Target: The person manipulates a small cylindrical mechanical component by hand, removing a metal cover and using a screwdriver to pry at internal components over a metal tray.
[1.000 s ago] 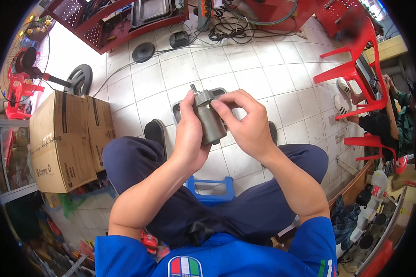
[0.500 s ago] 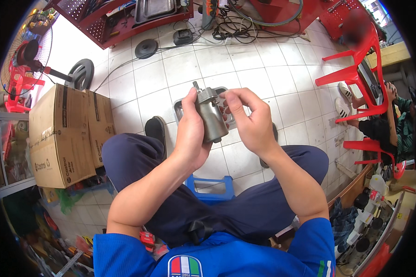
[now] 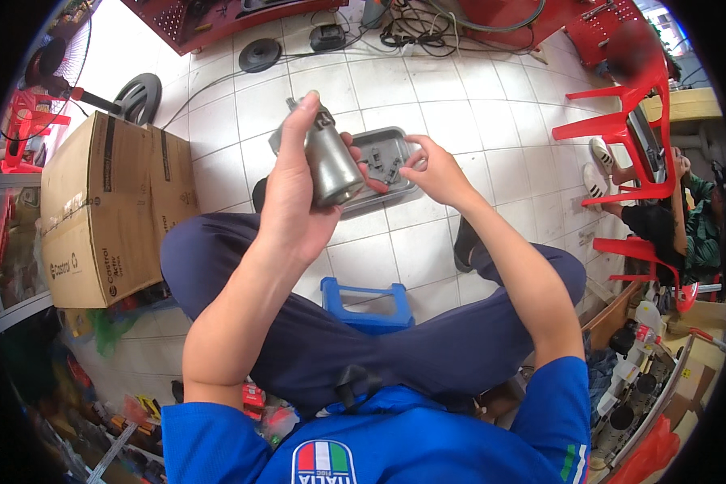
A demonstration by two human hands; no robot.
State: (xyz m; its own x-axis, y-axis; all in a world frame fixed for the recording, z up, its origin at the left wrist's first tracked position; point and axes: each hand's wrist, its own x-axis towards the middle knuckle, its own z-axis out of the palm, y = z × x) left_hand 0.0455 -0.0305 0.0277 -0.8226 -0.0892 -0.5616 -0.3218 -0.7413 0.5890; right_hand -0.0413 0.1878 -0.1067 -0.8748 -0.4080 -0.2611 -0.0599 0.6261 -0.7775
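Observation:
A silver cylindrical starter motor (image 3: pixel 333 165) is gripped in my left hand (image 3: pixel 294 181), raised over the floor in front of my knees. My thumb lies along its upper end and my fingers wrap behind it; the shaft end points away from me. My right hand (image 3: pixel 440 175) is apart from the motor, at the right rim of a grey metal tray (image 3: pixel 406 196). Its thumb and fingers curl together in a pinch, and whatever may sit between the tips is too small to make out. Several small dark metal parts (image 3: pixel 392 168) lie in the tray, partly hidden behind the motor.
A blue plastic stool (image 3: pixel 369 321) stands between my legs. Cardboard boxes (image 3: pixel 97 210) are stacked at the left. Cables (image 3: pixel 415 34) and a black round base (image 3: pixel 260 55) lie ahead on the tiles. Red chairs (image 3: pixel 621 121), with a seated person beside them, are at the right.
My left hand has moved the motor left and away from me, tilting it. My right hand has left the motor's top end and shifted right, to the tray's edge. More of the tray shows.

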